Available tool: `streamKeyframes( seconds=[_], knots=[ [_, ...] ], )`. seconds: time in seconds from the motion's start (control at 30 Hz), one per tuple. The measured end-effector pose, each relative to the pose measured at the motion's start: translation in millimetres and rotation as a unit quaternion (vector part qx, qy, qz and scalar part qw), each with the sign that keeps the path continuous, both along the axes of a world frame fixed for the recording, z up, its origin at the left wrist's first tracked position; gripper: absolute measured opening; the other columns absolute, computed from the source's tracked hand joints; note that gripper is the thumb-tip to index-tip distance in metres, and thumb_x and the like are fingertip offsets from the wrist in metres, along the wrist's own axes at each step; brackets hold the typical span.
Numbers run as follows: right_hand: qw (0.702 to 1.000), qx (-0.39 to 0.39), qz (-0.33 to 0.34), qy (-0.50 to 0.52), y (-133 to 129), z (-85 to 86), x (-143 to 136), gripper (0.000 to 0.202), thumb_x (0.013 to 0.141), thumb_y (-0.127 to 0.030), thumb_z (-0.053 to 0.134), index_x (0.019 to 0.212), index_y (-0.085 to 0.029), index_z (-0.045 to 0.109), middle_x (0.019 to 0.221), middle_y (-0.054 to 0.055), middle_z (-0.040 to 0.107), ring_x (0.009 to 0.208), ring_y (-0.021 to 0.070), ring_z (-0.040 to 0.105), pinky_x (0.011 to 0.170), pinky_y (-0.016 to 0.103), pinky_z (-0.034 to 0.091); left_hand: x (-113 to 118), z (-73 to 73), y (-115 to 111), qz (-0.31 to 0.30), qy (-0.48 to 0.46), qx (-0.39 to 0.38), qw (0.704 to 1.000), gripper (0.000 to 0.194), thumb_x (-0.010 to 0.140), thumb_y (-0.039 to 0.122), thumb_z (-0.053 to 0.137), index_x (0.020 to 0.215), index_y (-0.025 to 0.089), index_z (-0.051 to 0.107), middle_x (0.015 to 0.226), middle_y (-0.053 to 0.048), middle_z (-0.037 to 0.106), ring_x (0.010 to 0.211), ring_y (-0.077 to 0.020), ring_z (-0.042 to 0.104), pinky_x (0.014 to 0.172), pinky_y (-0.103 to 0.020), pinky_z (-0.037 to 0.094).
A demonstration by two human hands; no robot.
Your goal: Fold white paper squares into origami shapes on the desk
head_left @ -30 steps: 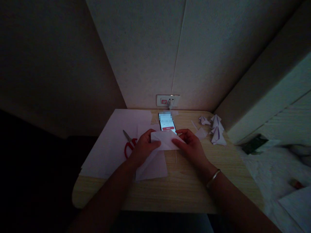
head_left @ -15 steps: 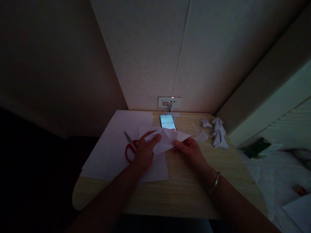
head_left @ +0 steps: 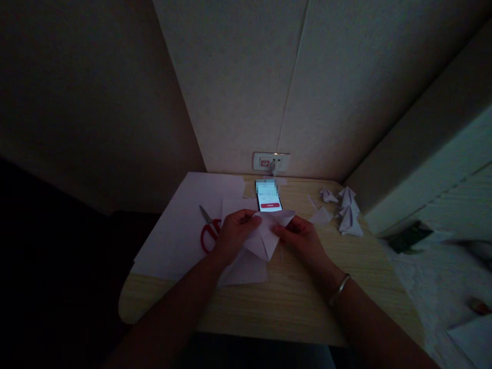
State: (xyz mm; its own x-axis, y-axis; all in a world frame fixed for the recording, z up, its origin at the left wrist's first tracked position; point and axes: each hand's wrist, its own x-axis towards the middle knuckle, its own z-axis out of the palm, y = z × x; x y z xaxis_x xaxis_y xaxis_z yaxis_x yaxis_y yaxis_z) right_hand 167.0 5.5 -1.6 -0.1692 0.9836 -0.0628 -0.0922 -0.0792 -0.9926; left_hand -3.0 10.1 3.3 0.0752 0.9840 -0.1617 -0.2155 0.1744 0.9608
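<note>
A white sheet of paper [head_left: 265,237] with creases is held between both hands above the table. My left hand [head_left: 234,237] pinches its left side, thumb on top. On the right side, my right hand [head_left: 300,234] grips it with the thumb over the front face; the other fingers are partly hidden behind. The lower part of the paper comes to a point toward me. Scissors [head_left: 209,230] with red handles lie just left of my left hand, on white paper sheets [head_left: 172,236]. A lit phone [head_left: 270,197] lies beyond the paper.
Several folded paper pieces [head_left: 349,220] stand at the right of the wooden table [head_left: 307,312]. Paper scraps [head_left: 322,215] lie near them. A wall socket [head_left: 271,162] with a plug is behind the phone. A wall closes off the back.
The paper has been turned, so a pointed end now faces down toward me. My left fingers have curled at its upper left edge. More of the phone screen shows.
</note>
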Motion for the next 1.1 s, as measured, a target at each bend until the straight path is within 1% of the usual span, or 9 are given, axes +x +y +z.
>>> streamKeyframes(
  seconds=[0.13,0.3,0.37,0.5,0.63,0.73,0.83,0.97,1.1],
  knots=[
    [0.998,0.002,0.041,0.044,1,-4.2,2,0.019,0.068,-0.033,0.072,0.085,-0.022,0.072,0.066,-0.002,0.065,0.052,0.0102,0.051,0.052,0.025,0.042,0,3.9,-1,0.002,-0.049,-0.026,0.998,0.031,0.067,0.033,0.072,0.093,0.019,0.065,0.069,0.001,0.066,0.054,-0.0099,0.055,0.051,-0.021,0.041],
    [0.997,-0.001,0.053,0.058,-1,-5.0,6,0.010,0.069,-0.032,0.070,0.072,-0.023,0.071,0.069,0.000,0.066,0.060,0.0133,0.056,0.057,0.027,0.044,0,7.8,-2,0.027,-0.020,0.012,0.999,0.013,0.067,0.026,0.067,0.076,0.017,0.065,0.066,0.003,0.063,0.054,-0.0080,0.051,0.051,-0.018,0.037],
    [0.997,0.008,0.063,0.054,-1,-2.9,6,0.009,0.071,-0.032,0.069,0.071,-0.024,0.071,0.073,0.000,0.065,0.066,0.0146,0.057,0.060,0.027,0.045,0,8.1,-2,0.030,0.006,0.032,0.999,0.011,0.068,0.026,0.065,0.075,0.016,0.064,0.064,0.003,0.061,0.052,-0.0069,0.048,0.049,-0.018,0.034],
    [0.995,0.045,0.078,0.033,-1,0.9,6,0.009,0.072,-0.031,0.067,0.069,-0.024,0.072,0.087,0.002,0.062,0.076,0.0155,0.057,0.063,0.026,0.045,1,6.6,-2,0.027,0.028,0.043,0.998,0.020,0.066,0.032,0.070,0.074,0.016,0.061,0.063,0.004,0.058,0.052,-0.0063,0.047,0.049,-0.017,0.033],
    [0.993,0.072,0.092,0.017,1,0.6,8,0.012,0.073,-0.030,0.066,0.063,-0.023,0.070,0.088,0.002,0.060,0.078,0.0164,0.056,0.066,0.027,0.046,2,4.2,0,0.031,0.038,0.052,0.997,0.026,0.063,0.033,0.074,0.079,0.016,0.060,0.058,0.006,0.052,0.050,-0.0054,0.044,0.047,-0.017,0.031],
    [0.992,0.058,0.108,0.035,1,-0.5,8,0.014,0.078,-0.029,0.060,0.068,-0.022,0.067,0.084,0.002,0.059,0.074,0.0148,0.056,0.067,0.028,0.046,1,3.5,1,0.039,0.056,0.071,0.995,0.028,0.066,0.033,0.072,0.088,0.017,0.062,0.057,0.007,0.048,0.048,-0.0050,0.041,0.046,-0.016,0.029],
    [0.992,0.016,0.102,0.077,-1,0.6,4,0.010,0.079,-0.032,0.059,0.082,-0.023,0.059,0.074,-0.002,0.058,0.062,0.0123,0.055,0.059,0.025,0.045,1,2.1,0,0.068,0.088,0.096,0.989,0.024,0.069,0.032,0.070,0.085,0.016,0.062,0.056,0.007,0.047,0.049,-0.0053,0.039,0.045,-0.017,0.028],
    [0.993,-0.014,0.094,0.075,-4,3.1,-4,0.037,0.069,-0.033,0.072,0.091,-0.026,0.043,0.070,-0.006,0.058,0.053,0.0104,0.053,0.046,0.020,0.041,2,-0.2,-2,0.070,0.108,0.115,0.985,0.020,0.071,0.032,0.068,0.082,0.017,0.060,0.056,0.007,0.048,0.049,-0.0059,0.040,0.045,-0.017,0.029],
    [0.993,-0.042,0.075,0.075,-3,-0.3,-6,0.050,0.067,-0.035,0.073,0.102,-0.028,0.039,0.072,-0.005,0.064,0.054,0.0121,0.057,0.048,0.023,0.043,4,0.9,-3,0.038,0.077,0.083,0.993,0.026,0.070,0.036,0.068,0.085,0.018,0.056,0.059,0.006,0.053,0.048,-0.0065,0.044,0.045,-0.017,0.032]
  ],
)
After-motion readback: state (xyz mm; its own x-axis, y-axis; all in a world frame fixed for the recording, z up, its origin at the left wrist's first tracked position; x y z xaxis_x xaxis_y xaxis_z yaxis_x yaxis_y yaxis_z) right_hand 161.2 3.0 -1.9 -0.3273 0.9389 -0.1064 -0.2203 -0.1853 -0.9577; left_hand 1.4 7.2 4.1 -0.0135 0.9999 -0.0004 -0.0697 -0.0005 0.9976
